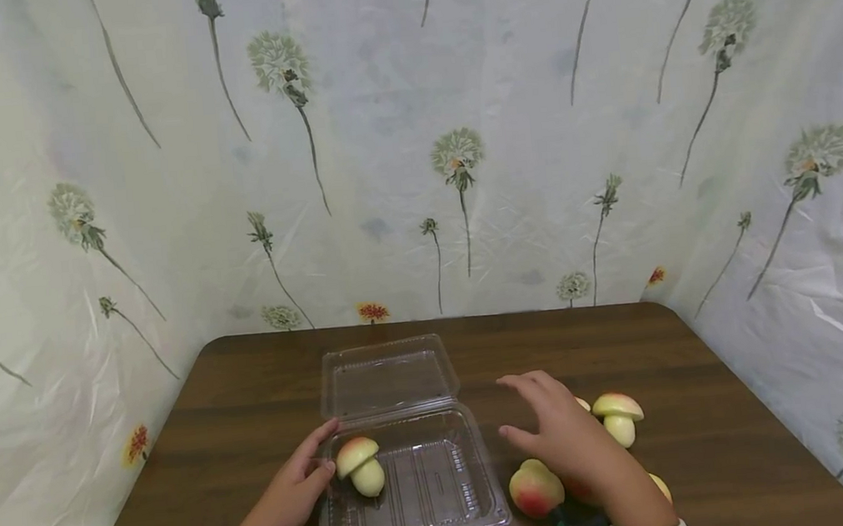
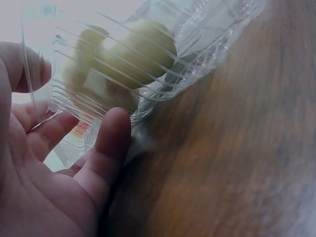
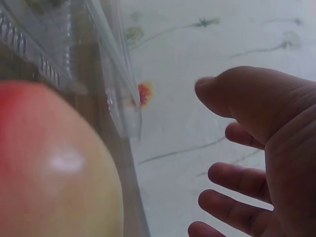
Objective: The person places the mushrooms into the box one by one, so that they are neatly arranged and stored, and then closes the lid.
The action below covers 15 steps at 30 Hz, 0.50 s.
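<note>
Now the left hand (image 1: 291, 492) rests relaxed against the plastic box (image 1: 444, 516), beside the mushroom (image 1: 360, 466) inside. The right hand (image 1: 565, 438) hovers with spread fingers, holding nothing, over a peach (image 1: 535, 489) and another mushroom (image 1: 619, 417).

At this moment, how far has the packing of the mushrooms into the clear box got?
One mushroom already sits in the open clear box. The left hand touches the box's near left corner; the right hand hovers open above the table, its grip empty. Outside the box lie another mushroom, a peach-like fruit and pieces partly hidden by the hand.
</note>
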{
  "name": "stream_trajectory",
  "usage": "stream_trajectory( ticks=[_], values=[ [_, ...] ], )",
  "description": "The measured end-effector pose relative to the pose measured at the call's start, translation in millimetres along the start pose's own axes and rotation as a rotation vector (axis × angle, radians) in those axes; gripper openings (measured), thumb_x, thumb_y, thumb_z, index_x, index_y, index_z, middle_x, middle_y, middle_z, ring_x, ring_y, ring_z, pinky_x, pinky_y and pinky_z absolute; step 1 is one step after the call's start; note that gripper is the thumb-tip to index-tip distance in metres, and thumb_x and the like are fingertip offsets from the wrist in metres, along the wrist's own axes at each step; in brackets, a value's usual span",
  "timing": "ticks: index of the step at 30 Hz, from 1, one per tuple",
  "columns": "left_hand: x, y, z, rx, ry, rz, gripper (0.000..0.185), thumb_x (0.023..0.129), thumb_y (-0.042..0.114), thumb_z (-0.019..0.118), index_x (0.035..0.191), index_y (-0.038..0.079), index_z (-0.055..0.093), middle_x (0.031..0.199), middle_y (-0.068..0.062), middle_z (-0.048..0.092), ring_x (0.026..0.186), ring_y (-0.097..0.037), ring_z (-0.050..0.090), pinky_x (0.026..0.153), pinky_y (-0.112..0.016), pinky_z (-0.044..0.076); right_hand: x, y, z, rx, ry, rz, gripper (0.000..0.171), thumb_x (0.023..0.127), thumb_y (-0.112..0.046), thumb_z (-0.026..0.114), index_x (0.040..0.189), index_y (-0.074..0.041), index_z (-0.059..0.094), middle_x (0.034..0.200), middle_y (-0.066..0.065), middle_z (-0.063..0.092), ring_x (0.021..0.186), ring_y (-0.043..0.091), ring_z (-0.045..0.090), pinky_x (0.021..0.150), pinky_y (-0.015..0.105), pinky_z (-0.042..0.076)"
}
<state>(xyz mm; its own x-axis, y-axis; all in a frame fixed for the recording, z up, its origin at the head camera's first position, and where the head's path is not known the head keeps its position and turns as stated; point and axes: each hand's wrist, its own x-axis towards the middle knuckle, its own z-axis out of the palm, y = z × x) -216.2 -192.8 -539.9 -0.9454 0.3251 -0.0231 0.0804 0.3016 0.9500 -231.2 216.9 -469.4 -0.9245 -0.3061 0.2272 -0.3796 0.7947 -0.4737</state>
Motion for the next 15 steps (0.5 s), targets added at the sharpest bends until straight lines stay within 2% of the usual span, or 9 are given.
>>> stream_trajectory(
  ticks=[11, 15],
  values=[
    [0.8, 0.2, 0.4, 0.003, 0.002, -0.008, 0.059, 0.109, 0.012, 0.052, 0.164, 0.017, 0.032, 0.170, -0.013, 0.032, 0.100, -0.023, 0.063, 0.081, -0.029, 0.055, -5.3, 17.8, -9.0, -0.046, -0.013, 0.036, 0.063, 0.090, -0.032, 0.083, 0.146, -0.014, 0.058, 0.138, 0.011, 0.060, 0.126, 0.036, 0.058, 0.103, 0.059, 0.050],
    [0.3, -0.3, 0.5, -0.007, -0.001, -0.003, 0.059, 0.109, 0.012, 0.051, 0.164, 0.016, 0.032, 0.170, -0.014, 0.031, 0.102, -0.023, 0.063, 0.081, -0.029, 0.056, -5.7, 26.0, -13.4, -0.062, -0.033, 0.056, 0.063, 0.090, -0.034, 0.083, 0.145, -0.015, 0.059, 0.140, 0.013, 0.059, 0.130, 0.042, 0.055, 0.102, 0.063, 0.048]
  ],
)
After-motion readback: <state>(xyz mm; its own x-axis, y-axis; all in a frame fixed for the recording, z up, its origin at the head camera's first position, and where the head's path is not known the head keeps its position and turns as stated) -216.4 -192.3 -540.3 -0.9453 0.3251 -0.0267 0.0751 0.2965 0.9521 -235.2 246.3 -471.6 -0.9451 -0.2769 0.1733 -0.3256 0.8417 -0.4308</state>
